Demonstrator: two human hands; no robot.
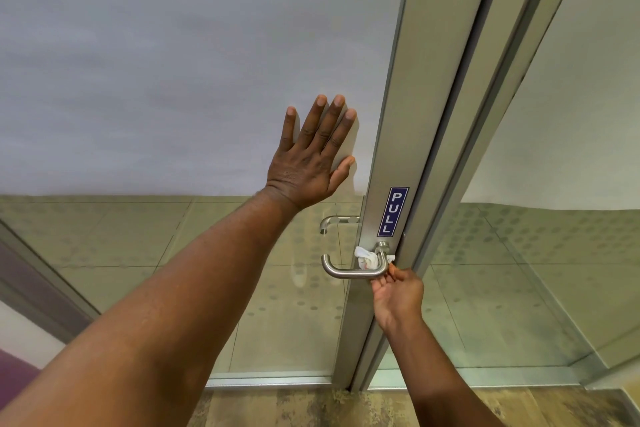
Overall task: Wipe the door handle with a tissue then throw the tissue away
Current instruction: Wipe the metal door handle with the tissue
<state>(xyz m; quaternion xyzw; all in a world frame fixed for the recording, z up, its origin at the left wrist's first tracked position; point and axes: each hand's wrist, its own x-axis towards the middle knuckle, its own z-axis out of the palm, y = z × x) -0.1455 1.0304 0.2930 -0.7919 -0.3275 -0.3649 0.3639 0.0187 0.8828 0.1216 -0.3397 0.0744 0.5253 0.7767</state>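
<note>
Wiping in progress. Tissue point(367, 257) wadded behind door handle point(349, 270), near its pivot, below PULL sign point(393, 211). Best worked along the full bar, both sides, door kept steady. Right hand point(398, 295) below the handle, fingertips pinching the tissue end. Left hand point(311, 156) flat, fingers spread, braced on frosted glass point(173, 80) above the handle.

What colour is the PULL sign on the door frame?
Dark blue with white letters, in the head view: PULL sign.

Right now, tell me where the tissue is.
The tissue is bunched around the door handle near its mount, below the PULL sign, pinched by the right hand.
</note>
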